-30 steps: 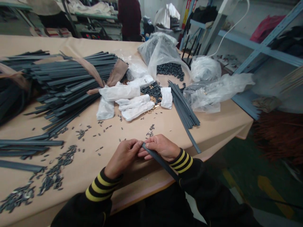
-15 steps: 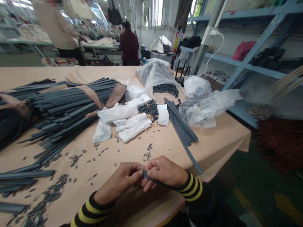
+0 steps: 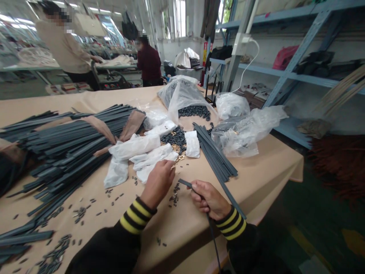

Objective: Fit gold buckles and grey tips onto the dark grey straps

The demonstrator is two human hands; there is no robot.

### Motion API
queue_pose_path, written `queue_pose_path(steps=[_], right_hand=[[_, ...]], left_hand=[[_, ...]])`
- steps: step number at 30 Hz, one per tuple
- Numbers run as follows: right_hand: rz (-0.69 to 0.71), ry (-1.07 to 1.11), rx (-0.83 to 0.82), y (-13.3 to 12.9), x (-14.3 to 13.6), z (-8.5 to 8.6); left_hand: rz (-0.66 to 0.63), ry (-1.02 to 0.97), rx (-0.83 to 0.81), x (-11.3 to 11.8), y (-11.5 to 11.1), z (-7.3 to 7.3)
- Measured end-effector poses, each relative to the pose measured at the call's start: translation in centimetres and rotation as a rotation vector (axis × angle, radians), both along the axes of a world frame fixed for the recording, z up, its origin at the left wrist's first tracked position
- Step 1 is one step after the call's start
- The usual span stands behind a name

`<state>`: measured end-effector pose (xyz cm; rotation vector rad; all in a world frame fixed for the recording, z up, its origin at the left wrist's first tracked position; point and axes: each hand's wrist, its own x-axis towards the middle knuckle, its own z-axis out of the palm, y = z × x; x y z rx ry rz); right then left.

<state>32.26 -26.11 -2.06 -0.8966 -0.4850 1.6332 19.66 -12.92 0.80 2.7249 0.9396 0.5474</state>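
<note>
Strap [image 3: 185,183]: is poking from the right hand and trailing past the table [image 3: 268,171] edge.
Right hand [image 3: 209,199]: fingers are curling shut around it.
Left hand [image 3: 160,179]: is reaching beside gold buckles [image 3: 180,158]; finger opening and hold, cannot tell.

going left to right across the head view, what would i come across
big bundle of dark strips → left hand → right hand → pink bag → reddish-brown pile
</note>
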Motion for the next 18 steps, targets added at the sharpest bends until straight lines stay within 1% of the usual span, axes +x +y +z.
queue_pose_path(steps=[2,4,5,7,9,11,15,18], right_hand=[[0.009,0.034,0.023,-0.1,0.1,-0.3],[-0.018,0.079,0.038,-0.2,0.1,-0.7],[-0.036,0.095,0.044,-0.2,0.1,-0.8],[-0.063,0.099,0.053,-0.3,0.1,-1.0],[-0.07,0.069,0.059,-0.2,0.0,-1.1],[-0.068,0.035,0.063,-0.2,-0.1,-1.1],[-0.064,0.047,0.057,-0.2,0.0,-0.7],[-0.027,0.06,0.042,-0.2,0.2,-0.4]], left_hand=[[0.074,0.108,0.003,3.1,1.6,0.4],[0.107,0.142,-0.005,5.7,3.0,0.3],[0.115,0.151,-0.015,6.6,3.7,0.1],[0.124,0.161,-0.04,7.7,4.6,-0.4],[0.133,0.168,-0.069,7.9,5.1,-0.7],[0.134,0.161,-0.098,7.6,5.3,-0.8],[0.137,0.101,-0.167,6.6,5.4,-0.4],[0.154,0.02,-0.237,5.8,5.0,0.1]])
